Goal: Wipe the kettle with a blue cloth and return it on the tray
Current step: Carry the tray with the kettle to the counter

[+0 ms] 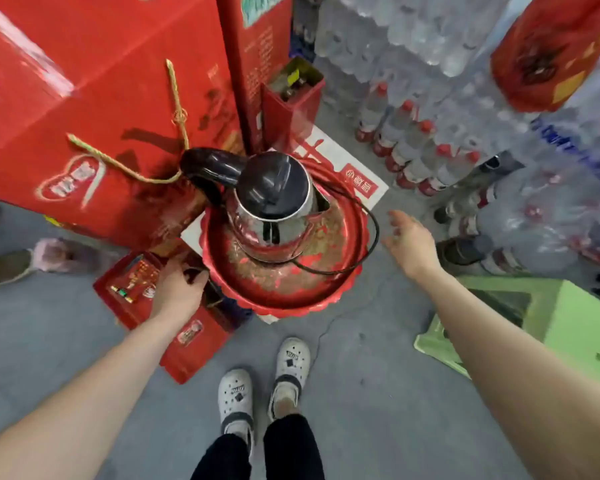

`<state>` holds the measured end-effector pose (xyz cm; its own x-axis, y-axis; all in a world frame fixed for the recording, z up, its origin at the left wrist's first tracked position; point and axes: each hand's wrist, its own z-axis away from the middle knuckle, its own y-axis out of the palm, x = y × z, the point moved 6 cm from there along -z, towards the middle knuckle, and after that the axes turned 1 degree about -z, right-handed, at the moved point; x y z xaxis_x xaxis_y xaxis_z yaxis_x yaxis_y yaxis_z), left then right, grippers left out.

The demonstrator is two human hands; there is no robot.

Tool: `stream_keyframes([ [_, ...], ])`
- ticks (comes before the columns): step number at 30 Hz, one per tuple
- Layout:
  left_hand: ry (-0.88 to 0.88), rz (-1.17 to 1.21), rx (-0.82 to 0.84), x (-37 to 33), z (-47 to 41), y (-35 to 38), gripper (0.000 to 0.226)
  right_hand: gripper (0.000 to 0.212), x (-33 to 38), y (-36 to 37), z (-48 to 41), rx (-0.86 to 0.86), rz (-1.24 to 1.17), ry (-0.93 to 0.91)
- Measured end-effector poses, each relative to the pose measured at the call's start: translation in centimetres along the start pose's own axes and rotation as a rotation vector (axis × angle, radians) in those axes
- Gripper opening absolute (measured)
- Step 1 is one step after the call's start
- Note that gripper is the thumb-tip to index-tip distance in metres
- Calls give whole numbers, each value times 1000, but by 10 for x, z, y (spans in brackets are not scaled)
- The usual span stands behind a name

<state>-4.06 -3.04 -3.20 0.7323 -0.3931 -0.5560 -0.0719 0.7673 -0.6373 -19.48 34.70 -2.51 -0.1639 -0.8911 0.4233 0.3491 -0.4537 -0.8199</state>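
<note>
Left hand: arm extended forward, palm down, fingers curled against the left rim of the red tray; fingertips lost in shadow at the rim, so cannot tell whether they grip it or only rest there. Right hand: arm extended, hand spread wide with fingers loose, holding nothing, hovering apart from the tray's right edge. Electric kettle: stands upright on the tray, between the two hands and slightly beyond them. Body polished steel, mirror-bright; lid and handle black, handle pointing away to the left toward the red gift boxes; spout faces the right hand. Black power cord loops from the kettle base out over the tray rim on the right-hand side. Tray surface red with worn gold pattern, scalloped edge. Green plastic stool lies below the right forearm.
</note>
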Motion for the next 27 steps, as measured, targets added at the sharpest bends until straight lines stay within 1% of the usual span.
stream_keyframes([
  [2, -48, 78, -25, 9, -16, 12, 44, 54, 3, 10, -20, 4, 28, -12],
  [4, -94, 124, -2, 20, -27, 24, 49, 54, 12, 19, -35, 47, 21, -15],
  [6, -124, 149, -9, 32, -37, 35, 43, 53, 21, 30, -48, 86, -20, -24],
  [8, -132, 160, 0, 47, -52, 43, 44, 47, 29, 36, -58, 108, -65, -12],
  [11, -156, 153, 20, 24, -50, 42, 50, 43, 33, 44, -72, 119, -119, 25],
  [14, -202, 154, 44, 19, -53, 44, 43, 38, 29, 48, -77, 142, -231, 122],
  [17, -190, 133, 5, 24, -59, 42, 39, 32, 20, 52, -78, 142, -320, 204],
  [20, -184, 124, -16, 35, -61, 39, 37, 27, 13, 51, -62, 106, -321, 242],
  [24, -128, 119, 3, 22, -43, 33, 39, 26, -5, 46, -22, 42, -393, 332],
  [27, -43, 98, 48, 9, -25, 27, 40, 21, -22, 37, 17, -31, -451, 387],
])
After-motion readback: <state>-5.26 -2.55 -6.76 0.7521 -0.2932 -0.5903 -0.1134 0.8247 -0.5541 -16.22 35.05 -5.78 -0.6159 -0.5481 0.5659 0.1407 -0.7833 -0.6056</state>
